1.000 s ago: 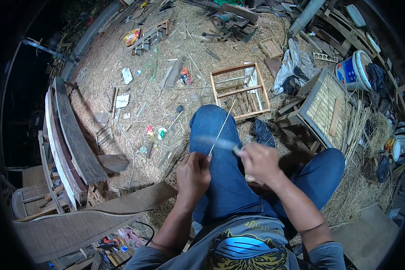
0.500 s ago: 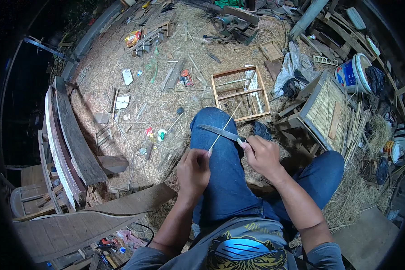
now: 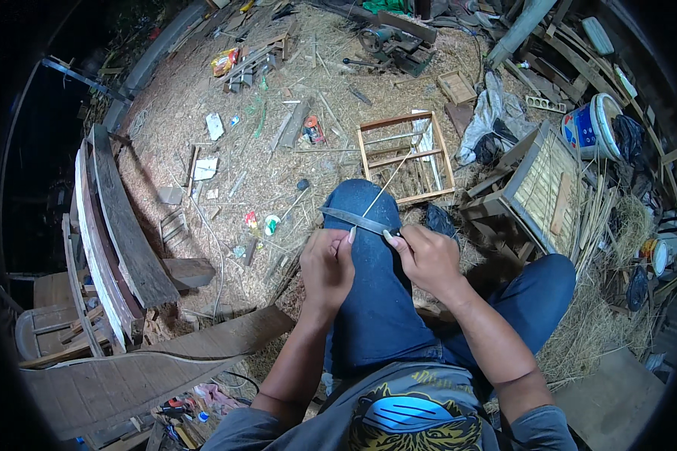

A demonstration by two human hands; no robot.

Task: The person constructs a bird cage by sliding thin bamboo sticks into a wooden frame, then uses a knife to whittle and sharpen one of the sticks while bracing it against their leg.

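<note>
Over my raised knee, my left hand (image 3: pixel 329 263) pinches the near end of a thin pale bamboo stick (image 3: pixel 386 184). The stick slants up and away to the right, past the knee. My right hand (image 3: pixel 427 259) is wrapped around the handle of a knife (image 3: pixel 357 219), its thumb at the base of the blade. The blade points left and crosses the stick close to my left fingertips. Most of the knife's handle is hidden in my right fist.
A small wooden frame (image 3: pixel 408 159) stands beyond my knee. To the right are a slatted wooden stand (image 3: pixel 543 184), loose strips (image 3: pixel 594 207) and a white-and-blue bucket (image 3: pixel 596 126). Curved planks (image 3: pixel 132 225) lean at the left; a wide board (image 3: pixel 150 376) lies near my left arm. Shavings cover the ground.
My right hand and the knife have shifted slightly left and nearer my left fingers. The stick has tilted a little further right at its far end.
</note>
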